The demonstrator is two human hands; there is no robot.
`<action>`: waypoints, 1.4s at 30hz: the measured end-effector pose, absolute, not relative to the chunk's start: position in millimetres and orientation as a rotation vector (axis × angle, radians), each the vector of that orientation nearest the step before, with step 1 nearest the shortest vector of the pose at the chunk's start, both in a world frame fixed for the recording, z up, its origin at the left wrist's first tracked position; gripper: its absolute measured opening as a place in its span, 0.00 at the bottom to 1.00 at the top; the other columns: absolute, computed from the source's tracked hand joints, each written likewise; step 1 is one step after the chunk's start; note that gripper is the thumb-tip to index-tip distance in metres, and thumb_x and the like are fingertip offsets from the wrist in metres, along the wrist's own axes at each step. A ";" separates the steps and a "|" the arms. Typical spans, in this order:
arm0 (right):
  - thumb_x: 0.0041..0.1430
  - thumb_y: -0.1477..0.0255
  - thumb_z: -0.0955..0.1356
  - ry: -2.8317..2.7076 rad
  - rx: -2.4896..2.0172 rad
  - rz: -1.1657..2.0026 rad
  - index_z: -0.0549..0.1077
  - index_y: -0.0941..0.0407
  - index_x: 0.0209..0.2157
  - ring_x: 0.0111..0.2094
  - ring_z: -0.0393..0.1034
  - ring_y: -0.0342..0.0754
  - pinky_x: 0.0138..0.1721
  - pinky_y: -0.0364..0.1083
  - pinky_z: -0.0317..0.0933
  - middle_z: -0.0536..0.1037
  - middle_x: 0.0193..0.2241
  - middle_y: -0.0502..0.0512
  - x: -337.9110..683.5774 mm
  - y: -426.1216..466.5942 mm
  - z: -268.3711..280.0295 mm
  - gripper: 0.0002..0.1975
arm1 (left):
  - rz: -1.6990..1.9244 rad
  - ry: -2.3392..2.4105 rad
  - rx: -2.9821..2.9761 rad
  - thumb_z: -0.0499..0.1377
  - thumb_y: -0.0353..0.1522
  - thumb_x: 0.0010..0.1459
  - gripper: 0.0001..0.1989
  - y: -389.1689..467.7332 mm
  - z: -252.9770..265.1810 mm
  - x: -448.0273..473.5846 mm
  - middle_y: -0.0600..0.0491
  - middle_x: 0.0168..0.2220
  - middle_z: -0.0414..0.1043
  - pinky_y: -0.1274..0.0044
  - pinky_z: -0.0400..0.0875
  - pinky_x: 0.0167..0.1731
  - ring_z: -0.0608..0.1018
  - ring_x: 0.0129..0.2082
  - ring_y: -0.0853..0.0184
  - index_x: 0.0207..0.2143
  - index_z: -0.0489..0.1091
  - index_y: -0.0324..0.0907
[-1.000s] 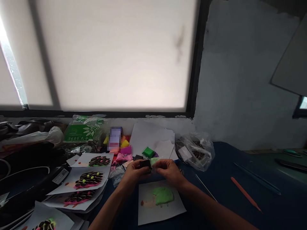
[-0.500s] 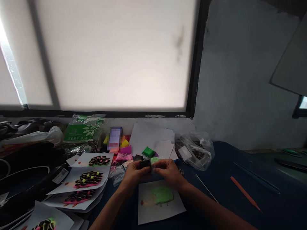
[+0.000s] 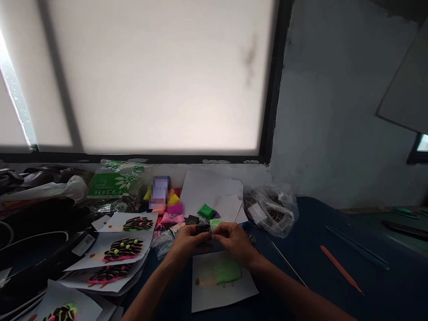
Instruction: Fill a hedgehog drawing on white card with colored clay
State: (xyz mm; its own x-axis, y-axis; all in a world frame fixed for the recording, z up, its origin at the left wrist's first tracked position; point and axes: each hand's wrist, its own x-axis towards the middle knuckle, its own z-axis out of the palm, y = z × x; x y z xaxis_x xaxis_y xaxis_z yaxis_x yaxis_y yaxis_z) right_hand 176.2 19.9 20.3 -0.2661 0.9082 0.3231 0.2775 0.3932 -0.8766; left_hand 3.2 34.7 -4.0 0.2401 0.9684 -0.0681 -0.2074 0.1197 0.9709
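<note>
My left hand point(image 3: 188, 239) is closed on a small black packet point(image 3: 202, 228), which looks like wrapped modelling clay. Thumb and fingertips of my right hand point(image 3: 233, 239) pinch at the packet's right end, where a bit of clear wrapper shows. Both hands are raised above a white paper card point(image 3: 207, 301). On that card lies a flat light green clay body point(image 3: 228, 272) with a pale snout, a brown nose and small drawn legs. Behind my hands are another black packet point(image 3: 192, 220) and a green packet point(image 3: 206, 211).
Finished seed-covered hedgehog cards point(image 3: 80, 263) are stacked at left. Further back are a green seed bag point(image 3: 115, 180), colourful clay packets point(image 3: 174, 208), white paper point(image 3: 203, 187) and a clear bag of seeds point(image 3: 276, 211). An orange clay tool point(image 3: 341, 269) and a thin metal rod point(image 3: 288, 263) lie right.
My right hand has shifted slightly left, so its fingertips now meet the black packet's end. The packet has tilted and shows less of its face.
</note>
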 end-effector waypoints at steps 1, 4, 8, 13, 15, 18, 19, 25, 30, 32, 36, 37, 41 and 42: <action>0.51 0.75 0.68 -1.768 -1.041 0.880 0.76 0.58 0.24 0.26 0.68 0.45 0.29 0.42 0.59 0.74 0.22 0.50 176.3 20.3 19.8 0.05 | 1.063 0.916 1.078 0.76 0.38 0.35 0.20 34.9 -3.7 2.0 0.52 0.26 0.77 0.76 0.78 0.31 0.79 0.24 0.68 0.29 0.77 0.34; 0.51 0.76 0.68 -1.777 -1.042 0.852 0.75 0.58 0.24 0.25 0.67 0.45 0.28 0.42 0.58 0.72 0.21 0.49 176.4 21.4 18.3 0.05 | 1.054 0.895 1.069 0.76 0.38 0.35 0.21 35.0 -2.7 -0.8 0.52 0.27 0.77 0.76 0.79 0.32 0.79 0.25 0.69 0.29 0.77 0.35; 0.51 0.76 0.68 -1.794 -1.028 0.841 0.76 0.57 0.24 0.27 0.69 0.45 0.30 0.42 0.60 0.74 0.22 0.50 176.9 22.2 16.4 0.05 | 1.060 0.833 1.052 0.76 0.38 0.36 0.20 34.6 -1.7 -1.2 0.52 0.29 0.77 0.75 0.79 0.33 0.79 0.28 0.68 0.31 0.77 0.36; 0.48 0.78 0.69 -1.789 -1.038 0.752 0.77 0.57 0.25 0.30 0.68 0.47 0.33 0.44 0.60 0.74 0.27 0.52 176.5 20.5 15.0 0.04 | 1.042 0.932 1.100 0.75 0.36 0.36 0.19 33.4 -1.0 3.4 0.52 0.27 0.77 0.76 0.78 0.32 0.79 0.27 0.67 0.29 0.76 0.35; 0.47 0.79 0.68 -1.781 -1.035 0.727 0.76 0.57 0.24 0.31 0.67 0.47 0.34 0.44 0.60 0.74 0.28 0.52 175.3 19.0 15.3 0.05 | 1.041 0.967 1.115 0.74 0.36 0.37 0.18 32.9 0.2 5.3 0.52 0.26 0.76 0.76 0.78 0.32 0.79 0.26 0.67 0.29 0.75 0.35; 0.49 0.77 0.67 -1.755 -1.013 0.740 0.74 0.57 0.25 0.32 0.68 0.48 0.35 0.45 0.61 0.74 0.28 0.53 173.6 16.9 17.1 0.04 | 1.073 1.040 1.132 0.71 0.32 0.42 0.14 32.5 3.3 6.1 0.54 0.26 0.75 0.76 0.78 0.32 0.79 0.26 0.68 0.30 0.73 0.36; 0.50 0.76 0.67 -1.742 -1.003 0.755 0.74 0.57 0.26 0.32 0.68 0.47 0.36 0.45 0.61 0.74 0.30 0.53 173.5 16.7 17.8 0.03 | 1.086 1.080 1.139 0.69 0.31 0.44 0.13 32.5 4.5 5.9 0.54 0.27 0.75 0.76 0.78 0.31 0.79 0.25 0.69 0.32 0.72 0.37; 0.54 0.66 0.66 -1.651 -1.011 0.880 0.75 0.57 0.32 0.32 0.69 0.47 0.36 0.44 0.62 0.75 0.29 0.53 178.1 22.7 20.6 0.09 | 1.125 1.417 1.318 0.56 0.24 0.54 0.09 34.0 8.9 -2.1 0.54 0.29 0.74 0.75 0.74 0.28 0.80 0.27 0.64 0.39 0.66 0.41; 0.53 0.69 0.64 -1.640 -1.013 0.941 0.75 0.57 0.29 0.32 0.68 0.46 0.35 0.43 0.61 0.75 0.29 0.52 181.3 26.0 20.1 0.09 | 1.140 1.708 1.626 0.58 0.22 0.50 0.08 29.5 9.2 -14.6 0.49 0.36 0.73 0.66 0.66 0.49 0.74 0.48 0.53 0.32 0.69 0.41; 0.53 0.70 0.64 -1.661 -1.016 0.966 0.73 0.57 0.26 0.26 0.64 0.44 0.29 0.42 0.58 0.71 0.23 0.49 181.2 25.1 19.6 0.08 | 1.108 1.848 1.802 0.58 0.22 0.51 0.11 25.1 10.0 -16.4 0.44 0.42 0.72 0.63 0.62 0.52 0.70 0.52 0.49 0.37 0.71 0.40; 0.53 0.69 0.66 -1.714 -1.012 0.998 0.74 0.57 0.27 0.25 0.63 0.44 0.28 0.42 0.57 0.70 0.21 0.48 181.2 22.4 19.0 0.08 | 1.062 2.064 2.260 0.53 0.22 0.56 0.16 18.2 15.4 -10.0 0.42 0.48 0.71 0.65 0.62 0.51 0.70 0.51 0.52 0.45 0.72 0.39; 0.54 0.68 0.67 -1.727 -1.011 1.000 0.74 0.57 0.27 0.26 0.65 0.44 0.29 0.43 0.58 0.71 0.23 0.49 181.7 21.5 19.3 0.08 | 1.073 2.002 2.313 0.52 0.23 0.58 0.14 17.5 17.0 -7.2 0.43 0.46 0.72 0.67 0.63 0.49 0.72 0.49 0.54 0.43 0.73 0.40; 0.54 0.67 0.68 -1.780 -1.018 0.987 0.74 0.58 0.28 0.28 0.66 0.46 0.31 0.44 0.60 0.72 0.25 0.51 188.3 14.7 22.6 0.08 | 0.838 1.635 2.227 0.52 0.29 0.59 0.11 18.4 19.7 2.3 0.49 0.31 0.75 0.74 0.64 0.32 0.76 0.33 0.60 0.33 0.75 0.40; 0.55 0.67 0.68 -1.795 -1.023 0.982 0.74 0.58 0.28 0.28 0.66 0.46 0.30 0.44 0.59 0.72 0.24 0.51 190.8 11.9 23.7 0.08 | 0.765 1.583 2.193 0.54 0.30 0.57 0.10 19.0 19.1 3.1 0.50 0.29 0.75 0.75 0.62 0.29 0.76 0.31 0.61 0.31 0.75 0.40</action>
State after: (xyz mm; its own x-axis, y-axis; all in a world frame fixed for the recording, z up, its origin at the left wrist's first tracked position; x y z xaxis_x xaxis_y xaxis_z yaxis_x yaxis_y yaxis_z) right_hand 190.8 11.9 23.7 -0.3255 0.9051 0.2737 0.2577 0.3634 -0.8953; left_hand 3.1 19.0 19.1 0.2387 0.9434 0.2305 0.7665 -0.3287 0.5518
